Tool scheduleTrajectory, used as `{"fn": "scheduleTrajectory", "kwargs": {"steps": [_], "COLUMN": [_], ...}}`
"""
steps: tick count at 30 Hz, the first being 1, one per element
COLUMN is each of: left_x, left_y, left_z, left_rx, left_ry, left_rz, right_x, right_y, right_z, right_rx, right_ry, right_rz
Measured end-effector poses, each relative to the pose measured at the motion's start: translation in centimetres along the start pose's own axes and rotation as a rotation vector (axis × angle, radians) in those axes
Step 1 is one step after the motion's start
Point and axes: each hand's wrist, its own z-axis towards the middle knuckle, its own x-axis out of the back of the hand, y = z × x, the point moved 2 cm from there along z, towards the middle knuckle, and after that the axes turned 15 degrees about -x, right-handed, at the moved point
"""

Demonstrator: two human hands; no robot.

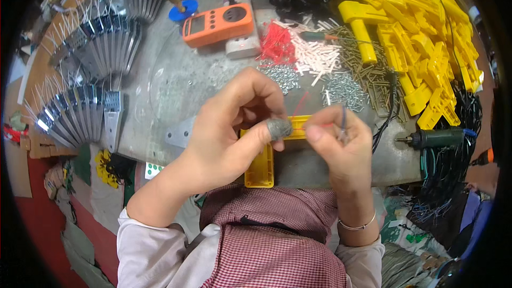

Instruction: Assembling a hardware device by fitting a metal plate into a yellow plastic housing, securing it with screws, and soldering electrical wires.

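Hands at work over a yellow T-shaped housing [260, 170]; clock directions are taken from this part, twelve being the far side of the bench. The right hand [344, 146] pinches a thin red wire [301, 128] between thumb and forefinger; a short blue-grey strand [344, 118] stands up at the same hand. The left hand [225, 124], its thumb tip wrapped in a grey covering [279, 128], is curled close to the wire; whether it grips the wire cannot be told. The housing lies beneath both hands at the near edge of the grey bench [154, 82], partly hidden by the left hand. At nine o'clock, just beside the left hand, lies a flat metal plate [180, 132]. At eleven, an orange meter [216, 25] rests against a pale block [242, 46]. At twelve lie red tubes [276, 42], with silver screws [280, 78] nearer; at one, white tubes [317, 57]; at two, brass-coloured screws [365, 72] and, farther out, a heap of yellow housings [416, 37]. At three lies a dark green power driver [437, 138]. Fanned metal blades [77, 112] fill the arc from nine to eleven, well apart from the hands. At six is a checked apron [277, 258].
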Motion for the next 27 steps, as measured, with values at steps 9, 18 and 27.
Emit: {"fn": "scheduleTrajectory", "kwargs": {"steps": [9, 18, 27], "left_x": [2.5, 4.1, 2.2], "left_y": [-0.2, 0.3, -0.3], "left_z": [-2.2, -2.8, -3.3], "left_rx": [-0.164, -0.136, -0.181], "left_ry": [-0.037, -0.064, -0.162], "left_rz": [0.315, 0.645, 0.753], "right_x": [-1.2, -4.6, -3.3], "right_y": [-0.8, 1.4, 0.8], "right_z": [-1.2, 0.7, -2.4], "right_rx": [0.175, 0.455, 0.303], "right_ry": [0.087, 0.092, 0.13], "right_rz": [-0.563, -1.193, -1.132]}}
